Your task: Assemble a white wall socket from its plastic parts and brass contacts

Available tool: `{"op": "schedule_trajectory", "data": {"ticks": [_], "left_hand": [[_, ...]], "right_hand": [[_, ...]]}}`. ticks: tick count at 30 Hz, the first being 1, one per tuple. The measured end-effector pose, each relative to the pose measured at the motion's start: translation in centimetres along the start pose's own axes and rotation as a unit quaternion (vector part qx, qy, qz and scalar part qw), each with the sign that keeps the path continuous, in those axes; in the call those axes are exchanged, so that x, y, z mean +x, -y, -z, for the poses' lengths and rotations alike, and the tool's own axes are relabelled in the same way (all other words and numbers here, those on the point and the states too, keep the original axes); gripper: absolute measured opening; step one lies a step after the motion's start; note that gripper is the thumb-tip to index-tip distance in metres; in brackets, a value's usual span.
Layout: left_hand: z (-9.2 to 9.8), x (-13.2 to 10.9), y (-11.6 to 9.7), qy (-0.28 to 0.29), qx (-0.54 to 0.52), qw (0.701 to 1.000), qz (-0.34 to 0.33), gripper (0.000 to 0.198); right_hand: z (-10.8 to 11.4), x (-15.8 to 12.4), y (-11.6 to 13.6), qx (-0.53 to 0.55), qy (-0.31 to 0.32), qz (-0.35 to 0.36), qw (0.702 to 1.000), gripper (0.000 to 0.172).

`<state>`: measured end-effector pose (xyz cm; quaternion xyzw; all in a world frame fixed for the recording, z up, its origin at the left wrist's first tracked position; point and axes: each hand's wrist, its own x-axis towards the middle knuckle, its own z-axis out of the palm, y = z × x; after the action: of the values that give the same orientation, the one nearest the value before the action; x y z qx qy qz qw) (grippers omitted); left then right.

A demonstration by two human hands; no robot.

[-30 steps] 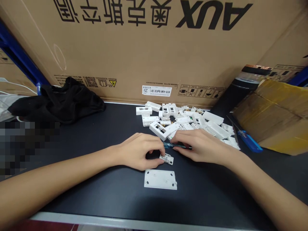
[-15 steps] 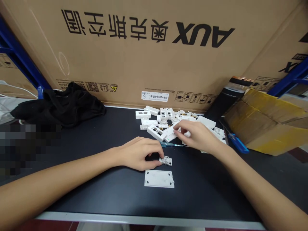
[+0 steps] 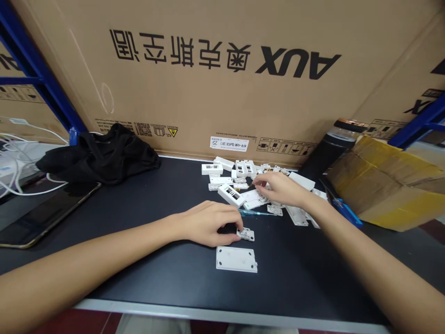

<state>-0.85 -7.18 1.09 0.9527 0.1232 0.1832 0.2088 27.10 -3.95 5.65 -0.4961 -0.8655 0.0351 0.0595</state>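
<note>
Thumb and fingers of my left hand point(image 3: 213, 224) pinch a small white plastic part point(image 3: 246, 234) with holes, down at the table surface. Just below it lies a flat white rectangular plate point(image 3: 237, 259) with holes at its corners. My right hand point(image 3: 280, 186) reaches over the pile of white plastic pieces, its fingers bent above them; whether the fingertips grip a piece is hidden. Near that hand are a white rectangular housing with slots point(image 3: 231, 195) and a white cover piece point(image 3: 255, 198). A thin blue screwdriver point(image 3: 255, 213) lies between my hands.
A large cardboard box point(image 3: 194, 102) stands along the back. At the right are a dark bottle point(image 3: 323, 150), a blue-handled tool point(image 3: 347, 212) and a taped carton point(image 3: 385, 185). Black cloth point(image 3: 100, 153), a phone point(image 3: 45, 211) and white cables point(image 3: 14, 162) lie at the left.
My right hand has shifted slightly deeper into the pile, its fingers lower among the pieces. The left hand keeps its pinch on the small white part. The camera view has turned slightly left.
</note>
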Motion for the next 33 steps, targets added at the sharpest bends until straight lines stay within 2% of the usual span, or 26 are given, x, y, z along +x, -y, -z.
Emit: {"op": "schedule_trajectory", "data": {"ticks": [8,14,23,33], "left_hand": [[0.0,-0.1,-0.1,-0.001,-0.015,1.000,0.005,0.016],[0.1,-0.1,-0.1,0.001,-0.019,1.000,0.003,0.016],[0.0,0.0,0.1,0.001,-0.022,1.000,0.007,0.016],[0.2,0.2,0.1,0.012,-0.037,0.999,0.018,0.016]], "right_hand": [[0.1,2.2,-0.4,-0.001,0.039,-0.010,0.999,0.022],[0.0,2.6,-0.3,0.002,0.029,-0.016,0.999,0.017],[1.5,-0.7,0.9,0.069,-0.041,-0.045,0.996,0.001],[1.1,-4.4,3.3,0.147,0.020,0.043,0.988,0.008]]}}
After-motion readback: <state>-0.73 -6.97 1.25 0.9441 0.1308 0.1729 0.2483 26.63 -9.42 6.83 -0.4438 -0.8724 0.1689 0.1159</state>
